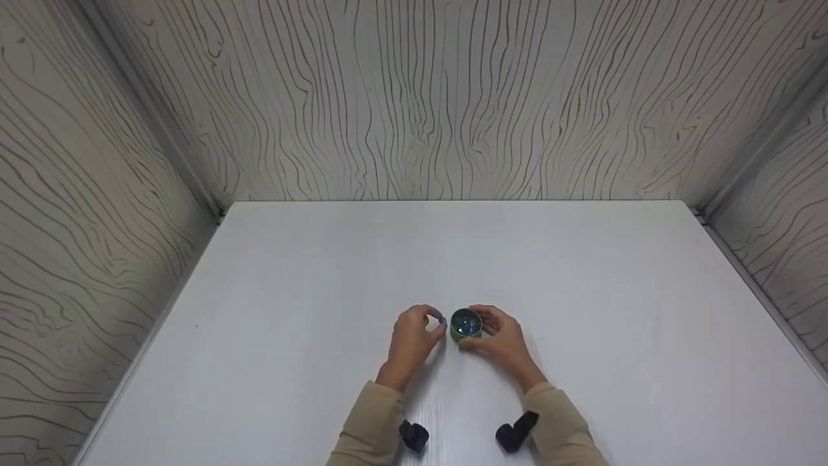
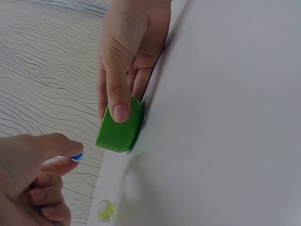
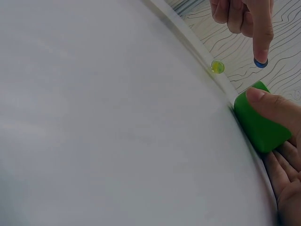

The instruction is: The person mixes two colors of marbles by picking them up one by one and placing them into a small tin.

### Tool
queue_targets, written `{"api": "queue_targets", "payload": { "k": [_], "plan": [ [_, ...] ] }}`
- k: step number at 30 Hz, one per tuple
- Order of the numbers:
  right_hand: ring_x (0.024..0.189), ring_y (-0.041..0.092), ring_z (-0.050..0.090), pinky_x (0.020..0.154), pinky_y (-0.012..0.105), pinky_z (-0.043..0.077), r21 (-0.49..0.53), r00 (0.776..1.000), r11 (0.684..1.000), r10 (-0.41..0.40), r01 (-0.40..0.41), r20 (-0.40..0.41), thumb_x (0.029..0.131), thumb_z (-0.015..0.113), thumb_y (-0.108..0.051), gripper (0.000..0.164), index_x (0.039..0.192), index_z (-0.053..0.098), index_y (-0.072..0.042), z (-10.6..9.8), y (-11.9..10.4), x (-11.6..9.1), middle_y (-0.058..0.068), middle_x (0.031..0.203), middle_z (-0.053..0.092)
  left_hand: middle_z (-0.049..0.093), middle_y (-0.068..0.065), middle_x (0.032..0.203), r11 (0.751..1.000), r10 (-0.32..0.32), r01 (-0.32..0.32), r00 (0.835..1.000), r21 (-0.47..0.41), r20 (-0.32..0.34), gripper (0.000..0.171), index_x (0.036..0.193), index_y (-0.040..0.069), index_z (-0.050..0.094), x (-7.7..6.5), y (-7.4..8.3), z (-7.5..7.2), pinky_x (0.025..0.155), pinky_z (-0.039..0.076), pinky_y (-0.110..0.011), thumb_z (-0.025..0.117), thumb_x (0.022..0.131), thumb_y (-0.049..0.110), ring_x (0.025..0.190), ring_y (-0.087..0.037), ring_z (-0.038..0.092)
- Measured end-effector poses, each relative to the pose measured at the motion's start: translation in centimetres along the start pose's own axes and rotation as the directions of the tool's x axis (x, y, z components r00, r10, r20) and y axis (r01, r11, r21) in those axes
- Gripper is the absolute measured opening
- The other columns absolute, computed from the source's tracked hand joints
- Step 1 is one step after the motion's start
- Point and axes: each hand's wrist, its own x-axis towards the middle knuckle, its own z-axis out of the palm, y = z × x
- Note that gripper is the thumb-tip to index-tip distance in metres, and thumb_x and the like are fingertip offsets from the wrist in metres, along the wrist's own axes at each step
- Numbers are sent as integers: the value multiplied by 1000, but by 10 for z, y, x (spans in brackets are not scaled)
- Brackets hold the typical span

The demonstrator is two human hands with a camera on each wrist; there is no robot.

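Note:
Between its thumb and index finger, my left hand (image 1: 411,336) pinches a small blue glass marble (image 2: 77,157). My right hand (image 1: 508,343) grips a small green cup (image 2: 121,134) by its sides, the thumb on the near wall and the fingers around the far side. Seen from above, the cup holds several shiny, dark bluish marbles. The pinched marble is just left of the cup, apart from its rim. In both wrist views a clear marble with yellow-green swirls (image 3: 217,67) lies on the table, close to the left hand; the head view does not show it.
The hands work over a white table (image 1: 310,272). Wood-grain patterned panels (image 1: 414,97) rise behind it and at both sides. Dark wrist-worn devices (image 1: 414,436) sit by both beige sleeves.

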Motion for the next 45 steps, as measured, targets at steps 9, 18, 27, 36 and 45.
{"api": "queue_targets", "payload": {
  "k": [9,18,27,36,45],
  "plan": [
    [124,31,58,104,33,47,0,1000,1000,-13,13,5,65,86,-6,63,122,61,-3,0,-3,-2,16,125,64,71,-11,96,1000,0,-1,1000,25,22,14,92,6,71,1,3,2,78,54,-32,74,80,11,88,-22,66],
    [125,33,57,105,34,46,2,1000,1000,-13,13,17,66,86,-8,62,122,60,-2,-1,-3,-2,17,127,63,70,-8,89,999,40,-40,999,31,9,13,91,7,71,1,7,3,72,50,-28,74,80,12,80,-17,61],
    [125,33,57,104,32,47,15,1000,1000,-14,13,19,67,85,-7,61,122,59,-1,-1,-2,-1,17,127,63,70,-9,90,998,53,-54,998,13,45,14,93,6,71,4,7,6,69,48,-25,74,81,13,79,-15,60],
    [124,32,58,103,34,47,27,1000,1000,-14,13,19,68,84,-4,60,122,60,-2,-1,-3,-1,16,126,64,71,-10,96,999,42,-42,995,3,95,14,96,8,71,11,9,7,76,51,-28,73,83,13,86,-18,63],
    [124,31,58,105,35,46,12,1000,1000,1,-1,15,68,85,-7,58,121,61,-5,-1,-3,-2,14,125,65,70,-11,88,997,72,-75,993,20,95,14,94,6,71,14,11,11,68,45,-23,74,82,11,77,-14,57]
  ]
}}
